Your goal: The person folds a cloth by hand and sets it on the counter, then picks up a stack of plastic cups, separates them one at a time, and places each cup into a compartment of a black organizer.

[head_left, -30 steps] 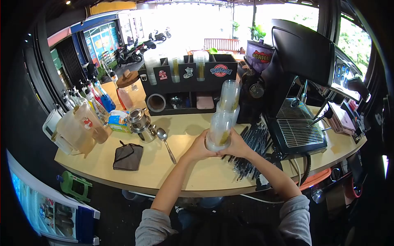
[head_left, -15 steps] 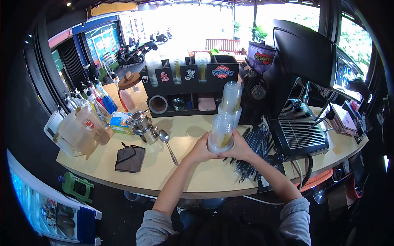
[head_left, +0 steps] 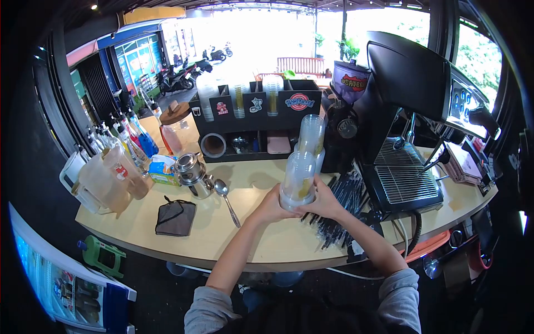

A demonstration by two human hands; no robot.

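A stack of clear plastic cups [head_left: 299, 177] stands between my two hands at the middle of the counter. My left hand [head_left: 272, 207] is wrapped round its lower left side, and my right hand [head_left: 325, 201] closes on the lower right side. Right behind is another stack of clear cups [head_left: 311, 133], partly hidden by the held one. Thin black wrapped straws [head_left: 344, 209] lie in a loose pile beside my right hand. Left of my left hand are a metal spoon [head_left: 228, 203], a metal lidded pot [head_left: 192, 173] and a dark drawstring pouch [head_left: 175, 217].
The espresso machine [head_left: 406, 175] and a grinder [head_left: 349, 83] stand on the right. At the back, a black organizer [head_left: 239, 147] holds more cup stacks. Plastic pitchers [head_left: 103, 181], a small carton [head_left: 163, 170] and pump bottles [head_left: 146, 139] crowd the left end.
Both hands stay round the cup stack, which has shifted only slightly. The camera view has moved a little.
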